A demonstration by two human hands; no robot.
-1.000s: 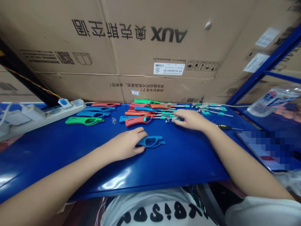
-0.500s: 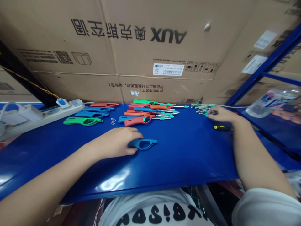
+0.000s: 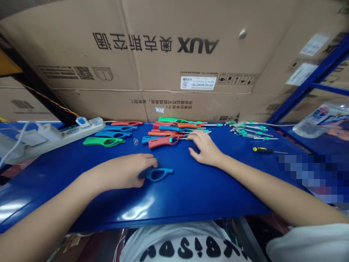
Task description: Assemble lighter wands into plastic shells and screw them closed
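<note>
My left hand (image 3: 131, 169) is closed around the back end of a blue lighter housing (image 3: 159, 175), its trigger loop and nozzle end pointing right. My right hand (image 3: 205, 149) is over the tube end of a red lighter (image 3: 163, 142) at the front of a pile; its fingers are stretched forward, with the thumb apart. Whether the fingertips touch the tube, I cannot tell. The pile has several red, orange, blue and green lighters with metal tubes and mint-green collars. To its right lies a bunch of loose lighter tubes (image 3: 253, 131) with mint-green parts.
Several tubeless housings, including a green housing (image 3: 104, 142), lie at the left beside small screws (image 3: 135, 142). A power strip (image 3: 58, 140) runs along the left edge. A yellow-black screwdriver (image 3: 263, 150) and a plastic bottle (image 3: 320, 120) are at right. A cardboard box (image 3: 163, 72) stands behind.
My right hand has moved left from the loose tubes to the lighter pile, leaving the tubes spread in view. My left hand still holds the blue housing, slightly further left. The view has shifted a little.
</note>
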